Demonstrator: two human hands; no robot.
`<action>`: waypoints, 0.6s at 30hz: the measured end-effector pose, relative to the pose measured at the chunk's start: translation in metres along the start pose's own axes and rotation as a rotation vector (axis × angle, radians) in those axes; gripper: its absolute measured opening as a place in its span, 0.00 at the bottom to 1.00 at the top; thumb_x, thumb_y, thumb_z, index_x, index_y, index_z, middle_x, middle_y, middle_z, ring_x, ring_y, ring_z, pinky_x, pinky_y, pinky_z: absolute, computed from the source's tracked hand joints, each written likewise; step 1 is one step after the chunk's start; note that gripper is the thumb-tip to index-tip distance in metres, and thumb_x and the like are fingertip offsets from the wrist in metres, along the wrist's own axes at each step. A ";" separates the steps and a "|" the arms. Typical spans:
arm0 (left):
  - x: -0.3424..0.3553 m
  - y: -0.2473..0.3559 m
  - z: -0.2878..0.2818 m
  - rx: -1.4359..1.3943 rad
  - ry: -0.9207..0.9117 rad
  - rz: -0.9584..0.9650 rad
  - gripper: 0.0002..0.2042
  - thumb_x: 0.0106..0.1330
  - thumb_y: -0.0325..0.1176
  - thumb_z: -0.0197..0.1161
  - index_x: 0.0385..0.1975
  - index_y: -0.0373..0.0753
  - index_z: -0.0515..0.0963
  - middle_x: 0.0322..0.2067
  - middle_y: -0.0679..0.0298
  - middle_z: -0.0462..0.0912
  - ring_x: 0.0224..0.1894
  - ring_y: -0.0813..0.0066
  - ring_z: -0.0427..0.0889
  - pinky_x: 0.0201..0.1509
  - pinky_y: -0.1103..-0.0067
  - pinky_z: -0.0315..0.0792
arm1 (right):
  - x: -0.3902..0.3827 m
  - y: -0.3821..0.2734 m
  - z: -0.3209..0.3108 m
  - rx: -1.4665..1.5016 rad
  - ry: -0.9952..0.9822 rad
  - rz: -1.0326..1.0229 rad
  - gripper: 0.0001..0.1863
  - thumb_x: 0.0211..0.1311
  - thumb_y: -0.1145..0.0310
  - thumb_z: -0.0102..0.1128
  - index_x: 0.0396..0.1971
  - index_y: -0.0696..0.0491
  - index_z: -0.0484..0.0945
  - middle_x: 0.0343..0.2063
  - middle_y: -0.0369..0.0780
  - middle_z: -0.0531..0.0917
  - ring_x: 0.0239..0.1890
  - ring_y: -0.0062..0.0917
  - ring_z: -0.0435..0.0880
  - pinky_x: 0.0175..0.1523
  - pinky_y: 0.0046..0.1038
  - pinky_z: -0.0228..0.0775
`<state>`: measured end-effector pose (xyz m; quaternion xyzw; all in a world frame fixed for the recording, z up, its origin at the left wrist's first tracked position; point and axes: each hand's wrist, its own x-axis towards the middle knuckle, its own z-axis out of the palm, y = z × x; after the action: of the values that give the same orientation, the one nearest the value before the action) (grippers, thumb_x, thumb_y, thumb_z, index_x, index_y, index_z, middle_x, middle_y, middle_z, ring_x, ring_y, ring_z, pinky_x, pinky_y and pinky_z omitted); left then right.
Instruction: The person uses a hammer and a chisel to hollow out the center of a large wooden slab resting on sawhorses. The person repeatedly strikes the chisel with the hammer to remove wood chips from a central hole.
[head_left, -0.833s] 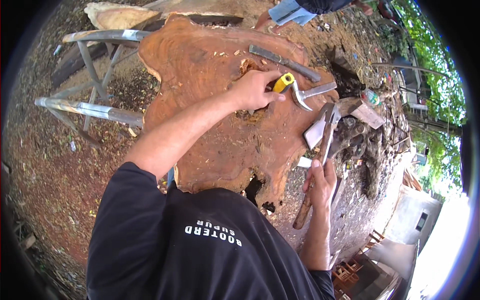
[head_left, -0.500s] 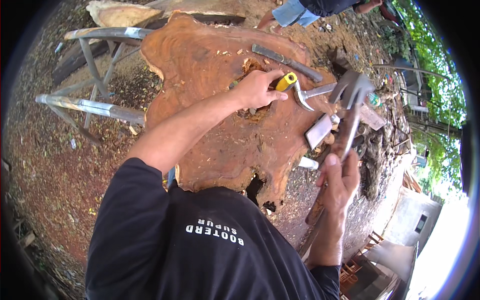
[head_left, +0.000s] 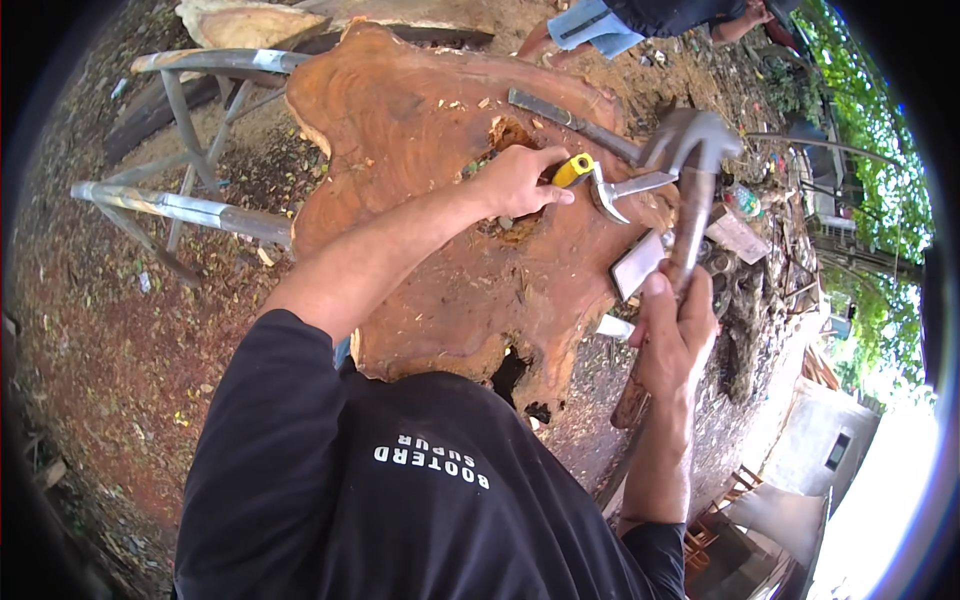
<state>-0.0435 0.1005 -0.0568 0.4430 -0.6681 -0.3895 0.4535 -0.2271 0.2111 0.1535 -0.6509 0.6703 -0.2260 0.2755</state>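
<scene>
One tubular yellow handle [head_left: 573, 171] fills the left grip [head_left: 522, 183], a metal-clawed hammer [head_left: 693, 215] the right grip [head_left: 675, 335].

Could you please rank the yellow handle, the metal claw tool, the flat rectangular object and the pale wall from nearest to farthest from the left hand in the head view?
1. Yellow handle, in the left hand.
2. Metal claw tool, right of the handle.
3. Flat rectangular object, right edge of the slab.
4. Pale wall, lower right.
</scene>
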 end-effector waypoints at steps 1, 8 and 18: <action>0.000 0.001 0.000 -0.001 -0.004 0.001 0.23 0.61 0.45 0.74 0.51 0.40 0.76 0.33 0.51 0.86 0.36 0.50 0.86 0.42 0.66 0.76 | -0.003 -0.004 0.001 0.055 0.039 -0.080 0.14 0.71 0.60 0.59 0.40 0.57 0.73 0.22 0.36 0.80 0.17 0.15 0.77 0.18 0.22 0.69; 0.005 -0.001 0.005 0.060 -0.050 -0.032 0.25 0.60 0.50 0.72 0.52 0.43 0.77 0.33 0.48 0.86 0.40 0.45 0.85 0.44 0.61 0.77 | 0.019 0.045 0.031 -0.420 -0.192 -0.094 0.17 0.70 0.58 0.58 0.39 0.59 0.71 0.17 0.46 0.80 0.19 0.32 0.82 0.24 0.37 0.73; -0.002 0.003 0.003 0.014 -0.054 -0.064 0.28 0.60 0.52 0.72 0.56 0.43 0.78 0.37 0.49 0.87 0.41 0.46 0.85 0.46 0.63 0.78 | -0.001 0.027 0.029 -0.250 0.028 -0.129 0.15 0.71 0.62 0.58 0.46 0.60 0.71 0.22 0.38 0.78 0.18 0.20 0.77 0.23 0.25 0.72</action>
<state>-0.0468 0.1034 -0.0554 0.4566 -0.6684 -0.4108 0.4196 -0.2283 0.2149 0.1136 -0.7186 0.6538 -0.1671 0.1681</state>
